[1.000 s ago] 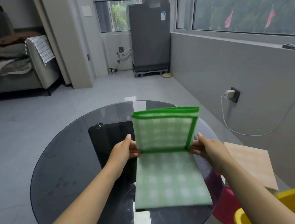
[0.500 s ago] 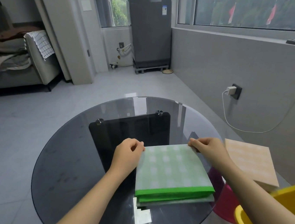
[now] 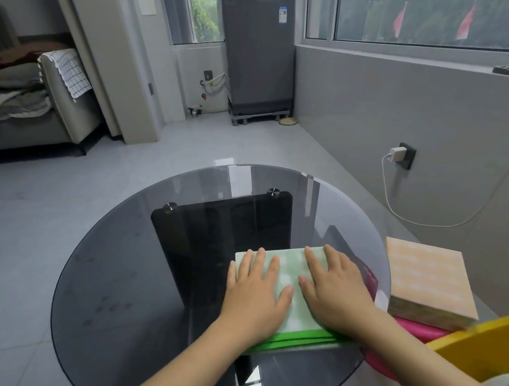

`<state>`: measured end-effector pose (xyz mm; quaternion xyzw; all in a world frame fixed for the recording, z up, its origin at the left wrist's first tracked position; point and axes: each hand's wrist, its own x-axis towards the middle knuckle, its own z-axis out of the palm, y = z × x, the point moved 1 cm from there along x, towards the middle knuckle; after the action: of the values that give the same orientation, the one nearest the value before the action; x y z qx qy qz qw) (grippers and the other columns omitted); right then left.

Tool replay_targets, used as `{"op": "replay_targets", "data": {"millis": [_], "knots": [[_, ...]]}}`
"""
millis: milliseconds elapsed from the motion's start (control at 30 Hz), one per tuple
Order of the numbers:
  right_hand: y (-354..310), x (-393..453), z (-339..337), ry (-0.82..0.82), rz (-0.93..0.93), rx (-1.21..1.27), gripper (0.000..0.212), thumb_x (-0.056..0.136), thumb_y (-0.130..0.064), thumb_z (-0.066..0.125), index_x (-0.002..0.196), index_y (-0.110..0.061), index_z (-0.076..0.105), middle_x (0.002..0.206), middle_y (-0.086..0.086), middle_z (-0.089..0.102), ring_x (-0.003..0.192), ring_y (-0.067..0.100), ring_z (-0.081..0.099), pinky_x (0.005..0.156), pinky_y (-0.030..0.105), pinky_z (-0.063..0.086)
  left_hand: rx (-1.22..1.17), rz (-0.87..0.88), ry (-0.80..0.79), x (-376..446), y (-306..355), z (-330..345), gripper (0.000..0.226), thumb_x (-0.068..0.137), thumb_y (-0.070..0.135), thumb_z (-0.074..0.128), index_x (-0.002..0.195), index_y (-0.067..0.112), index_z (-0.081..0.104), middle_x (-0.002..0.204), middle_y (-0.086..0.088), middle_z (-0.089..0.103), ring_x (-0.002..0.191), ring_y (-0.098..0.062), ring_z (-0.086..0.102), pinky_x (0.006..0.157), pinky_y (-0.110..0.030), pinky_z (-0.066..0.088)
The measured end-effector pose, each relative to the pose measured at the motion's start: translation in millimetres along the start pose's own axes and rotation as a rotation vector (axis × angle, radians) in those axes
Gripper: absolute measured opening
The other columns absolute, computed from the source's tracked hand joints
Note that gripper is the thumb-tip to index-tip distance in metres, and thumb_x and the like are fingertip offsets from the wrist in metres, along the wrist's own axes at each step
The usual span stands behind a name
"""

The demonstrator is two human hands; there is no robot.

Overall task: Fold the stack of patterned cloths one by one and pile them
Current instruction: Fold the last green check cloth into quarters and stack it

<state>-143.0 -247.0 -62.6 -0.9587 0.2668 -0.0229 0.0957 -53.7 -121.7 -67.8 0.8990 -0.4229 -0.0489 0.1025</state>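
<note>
A green checked cloth [image 3: 288, 279] with a bright green border lies folded on the right side of the round glass table [image 3: 117, 272]. My left hand [image 3: 254, 291] rests flat on its left half, fingers spread. My right hand [image 3: 336, 288] lies flat on its right half, palm down. Neither hand grips anything. To the right, a stack of orange patterned cloths [image 3: 427, 279] sits on a pink stool [image 3: 415, 333].
A yellow chair [image 3: 489, 343] stands at the lower right beside the stool. A dark table base [image 3: 220, 230] shows through the glass. A charger and white cable [image 3: 397, 153] hang on the right wall. A sofa [image 3: 25, 103] stands at the far left.
The cloth's upper half came down over the lower half, and both hands went from pinching its edges to pressing flat on top of it.
</note>
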Motion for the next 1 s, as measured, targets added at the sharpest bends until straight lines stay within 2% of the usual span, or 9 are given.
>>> {"op": "replay_targets", "data": {"millis": [100, 233, 367, 467, 633, 767, 833, 933, 1000], "knots": [[-0.7, -5.1, 6.4, -0.040, 0.000, -0.011, 0.064, 0.094, -0.051, 0.007, 0.150, -0.023, -0.006, 0.157, 0.013, -0.009, 0.145, 0.025, -0.007, 0.116, 0.037, -0.005, 0.047, 0.019, -0.035, 0.4, -4.2, 4.7, 0.098, 0.063, 0.064, -0.016, 0.152, 0.025, -0.001, 0.159, -0.002, -0.013, 0.145, -0.018, -0.017, 0.116, -0.042, -0.013], [3.0, -3.6, 8.9, -0.027, 0.026, -0.014, 0.068, 0.088, -0.053, 0.000, 0.149, -0.022, -0.007, 0.158, 0.006, -0.012, 0.145, 0.020, -0.010, 0.116, 0.039, -0.010, 0.042, 0.000, -0.026, 0.2, -7.6, 5.4, 0.089, 0.071, 0.059, -0.015, 0.151, 0.023, -0.003, 0.159, -0.002, -0.016, 0.145, -0.017, -0.019, 0.114, -0.037, -0.016], [1.8, -8.1, 2.5, 0.074, 0.153, -0.009, 0.064, 0.097, -0.046, 0.014, 0.149, -0.010, 0.005, 0.155, 0.006, 0.012, 0.140, 0.025, 0.013, 0.114, 0.038, 0.009, 0.013, -0.185, 0.004, -4.0, -10.2, 3.1, 0.066, 0.095, 0.048, 0.006, 0.152, 0.016, -0.002, 0.159, -0.011, -0.013, 0.146, -0.022, -0.012, 0.117, -0.037, -0.009], [1.4, -10.6, -2.8, 0.176, 0.243, 0.000, 0.052, 0.097, -0.042, 0.028, 0.138, -0.011, 0.032, 0.135, 0.009, 0.038, 0.123, 0.028, 0.033, 0.102, 0.038, 0.025, -0.005, -0.305, 0.134, -7.3, -10.4, -4.0, 0.058, 0.100, 0.039, 0.024, 0.151, 0.014, 0.013, 0.157, -0.007, 0.015, 0.142, -0.025, 0.016, 0.114, -0.038, 0.013], [8.2, -4.2, -15.0, 0.186, 0.391, 0.283, 0.039, 0.088, -0.043, 0.056, 0.115, -0.016, 0.060, 0.112, 0.004, 0.064, 0.106, 0.026, 0.056, 0.088, 0.035, 0.041, -0.582, -0.328, 0.283, -8.5, -16.5, -11.0, 0.044, 0.087, 0.023, 0.059, 0.130, 0.016, 0.053, 0.123, 0.000, 0.055, 0.117, -0.025, 0.046, 0.099, -0.032, 0.037], [15.8, -1.5, -26.7, 0.097, 0.517, 0.645, 0.024, 0.080, -0.031, 0.064, 0.084, -0.009, 0.073, 0.069, 0.002, 0.068, 0.065, 0.021, 0.061, 0.065, 0.028, 0.045, -1.025, -0.499, 0.332, -8.8, -22.4, -28.0, 0.056, 0.076, 0.006, 0.074, 0.127, 0.008, 0.054, 0.098, 0.001, 0.061, 0.088, -0.018, 0.062, 0.076, -0.027, 0.047], [23.0, -3.0, -33.3, 0.110, 0.527, 0.787, 0.021, 0.077, -0.027, 0.070, 0.069, -0.008, 0.073, 0.061, 0.005, 0.068, 0.059, 0.020, 0.060, 0.062, 0.028, 0.048, -1.214, -0.567, 0.279, -6.5, -22.6, -37.9, 0.048, 0.075, 0.003, 0.076, 0.120, 0.003, 0.060, 0.091, -0.002, 0.067, 0.077, -0.017, 0.068, 0.065, -0.025, 0.051], [35.9, -10.7, -53.3, 0.182, 0.519, 0.956, 0.015, 0.077, -0.021, 0.075, 0.067, -0.012, 0.068, 0.053, 0.002, 0.062, 0.043, 0.012, 0.057, 0.047, 0.019, 0.043, -1.360, -0.582, 0.157, -2.9, -15.1, -54.8, 0.021, 0.078, 0.002, 0.072, 0.099, -0.001, 0.070, 0.059, -0.002, 0.065, 0.037, -0.006, 0.051, 0.035, -0.014, 0.036], [43.3, -16.0, -69.4, 0.210, 0.487, 1.091, 0.014, 0.080, -0.016, 0.072, 0.076, -0.008, 0.062, 0.060, 0.004, 0.062, 0.035, 0.007, 0.057, 0.035, 0.013, 0.035, -1.338, -0.568, 0.141, 5.6, -9.5, -63.7, 0.022, 0.079, 0.008, 0.074, 0.100, 0.004, 0.070, 0.059, -0.002, 0.062, 0.039, -0.007, 0.038, 0.032, -0.015, 0.028]]}}
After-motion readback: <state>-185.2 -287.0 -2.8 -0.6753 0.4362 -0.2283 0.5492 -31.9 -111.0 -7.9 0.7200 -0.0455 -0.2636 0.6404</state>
